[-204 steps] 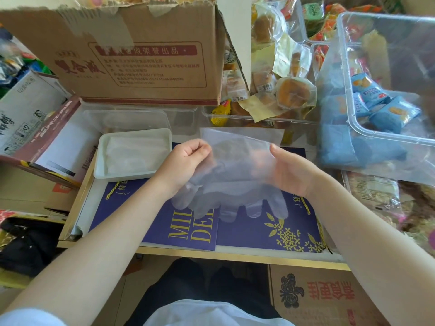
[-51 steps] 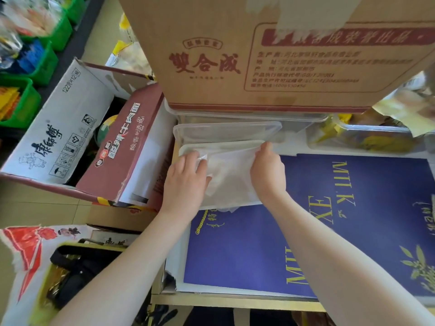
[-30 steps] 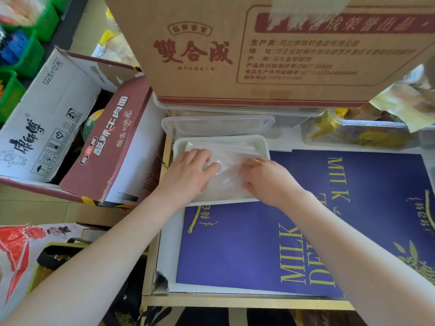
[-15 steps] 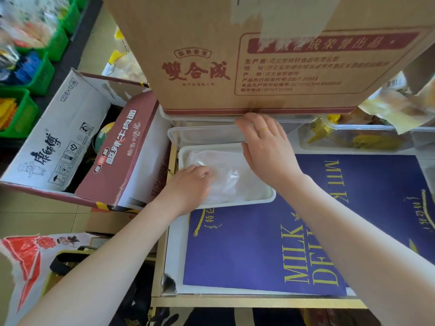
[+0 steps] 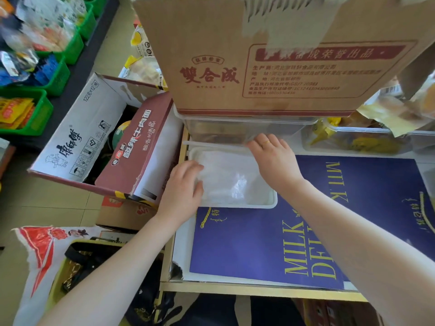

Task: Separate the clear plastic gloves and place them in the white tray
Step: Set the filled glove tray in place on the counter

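Head: two hands (image 5: 182, 187), one white tray (image 5: 270, 203).

Snack shop, green bins (image 5: 58, 74) of packets, stacked cartons (image 5: 270, 55)

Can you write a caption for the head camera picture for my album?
Left hand presses clear plastic gloves into the white tray; right hand reaches behind it.

1. Clear gloves (image 5: 231, 182) lie in the white tray (image 5: 270, 204).
2. The left hand (image 5: 184, 188) rests flat on them.
3. The right hand (image 5: 274, 156) reaches the tray's far edge, under a carton (image 5: 259, 55).
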{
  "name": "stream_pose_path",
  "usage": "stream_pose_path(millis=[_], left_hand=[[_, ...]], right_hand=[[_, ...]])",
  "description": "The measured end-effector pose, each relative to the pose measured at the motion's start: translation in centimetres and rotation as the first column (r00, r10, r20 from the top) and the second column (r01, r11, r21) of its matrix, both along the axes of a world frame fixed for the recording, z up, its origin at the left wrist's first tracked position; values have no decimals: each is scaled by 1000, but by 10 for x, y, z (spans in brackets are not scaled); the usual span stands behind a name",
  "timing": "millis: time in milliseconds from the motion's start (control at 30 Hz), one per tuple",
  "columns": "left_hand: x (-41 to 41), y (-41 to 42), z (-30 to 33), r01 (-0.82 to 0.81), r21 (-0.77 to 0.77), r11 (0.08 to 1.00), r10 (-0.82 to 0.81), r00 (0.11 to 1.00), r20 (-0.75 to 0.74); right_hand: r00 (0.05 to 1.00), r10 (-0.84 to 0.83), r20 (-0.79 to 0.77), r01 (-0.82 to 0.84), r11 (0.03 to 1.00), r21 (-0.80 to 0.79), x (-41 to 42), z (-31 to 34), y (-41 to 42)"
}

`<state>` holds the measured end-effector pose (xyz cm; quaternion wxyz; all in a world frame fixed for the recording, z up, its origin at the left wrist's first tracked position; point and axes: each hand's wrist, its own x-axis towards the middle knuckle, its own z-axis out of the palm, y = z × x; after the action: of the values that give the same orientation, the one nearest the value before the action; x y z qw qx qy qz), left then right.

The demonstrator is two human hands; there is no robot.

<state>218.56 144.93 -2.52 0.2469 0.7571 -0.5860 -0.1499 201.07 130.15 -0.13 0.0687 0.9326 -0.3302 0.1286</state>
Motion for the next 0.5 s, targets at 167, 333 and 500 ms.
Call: stream_pose_path(millis=[167, 333, 500], left_hand=[[1, 9, -1, -365, 256, 895, 445, 766, -463], [-1, 1, 17, -410, 339, 847, 501, 401, -767], [-1, 1, 14, -360, 335, 870, 490, 578, -652]], right_hand=[[992, 63, 112, -59, 997, -41, -23, -2, 11], [984, 157, 78, -159, 987, 21, -51, -27, 46], [974, 221, 49, -225, 969, 106, -65, -49, 71]])
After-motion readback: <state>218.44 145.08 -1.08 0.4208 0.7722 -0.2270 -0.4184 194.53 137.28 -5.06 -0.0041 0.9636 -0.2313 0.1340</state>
